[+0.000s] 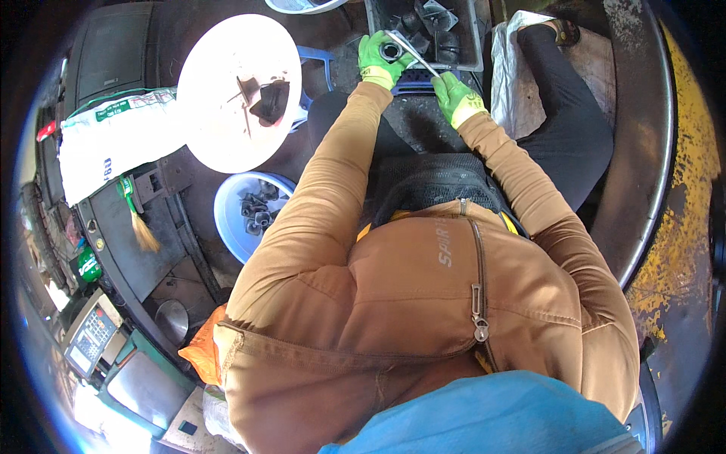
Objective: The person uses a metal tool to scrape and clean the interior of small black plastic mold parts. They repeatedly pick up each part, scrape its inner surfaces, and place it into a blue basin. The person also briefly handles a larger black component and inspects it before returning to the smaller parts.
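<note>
Gloved in green and yellow, my left hand [376, 60] is closed around a small black part with a round, ring-shaped opening [390, 51]. My right hand [457, 98], in a matching glove, grips the lower end of a slim silver metal tool [412, 53]. The tool slants up to the left, and its far end lies by the black part; I cannot tell whether they touch. Just beyond both hands is a grey crate [479, 45] with several dark moulded pieces [448, 47] in it.
A round white table top [219, 72] at the left bears dark pieces [270, 102]. Below it stands a blue-white basin [229, 227] of black parts. A white sack [125, 140], a small brush [140, 223] and a weighing scale [94, 337] are farther left. A metal rim [665, 151] curves along the right.
</note>
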Demonstrator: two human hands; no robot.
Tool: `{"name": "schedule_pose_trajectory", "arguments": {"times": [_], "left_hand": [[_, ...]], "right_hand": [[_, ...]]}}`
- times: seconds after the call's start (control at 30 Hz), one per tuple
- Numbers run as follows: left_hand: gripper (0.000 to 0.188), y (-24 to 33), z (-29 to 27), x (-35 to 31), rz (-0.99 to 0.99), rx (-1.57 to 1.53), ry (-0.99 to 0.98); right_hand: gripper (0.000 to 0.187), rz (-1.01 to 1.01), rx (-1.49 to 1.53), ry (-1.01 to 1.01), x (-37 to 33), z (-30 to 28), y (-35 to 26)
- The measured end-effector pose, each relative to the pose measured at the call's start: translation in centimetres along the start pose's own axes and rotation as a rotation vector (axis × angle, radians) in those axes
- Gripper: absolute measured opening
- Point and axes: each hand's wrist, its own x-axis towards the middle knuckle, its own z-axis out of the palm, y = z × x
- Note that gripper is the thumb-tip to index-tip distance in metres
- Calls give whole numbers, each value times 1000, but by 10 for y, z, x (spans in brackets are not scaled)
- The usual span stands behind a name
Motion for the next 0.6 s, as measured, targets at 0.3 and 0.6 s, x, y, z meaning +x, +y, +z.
{"name": "schedule_pose_trajectory", "arguments": {"times": [0.3, 0.6], "left_hand": [[83, 3, -7, -1, -153, -418, -61], [69, 29, -82, 99, -330, -406, 30]], "right_hand": [[34, -21, 14, 0, 8, 10, 7], [29, -68, 432, 142, -23, -57, -4]]}}
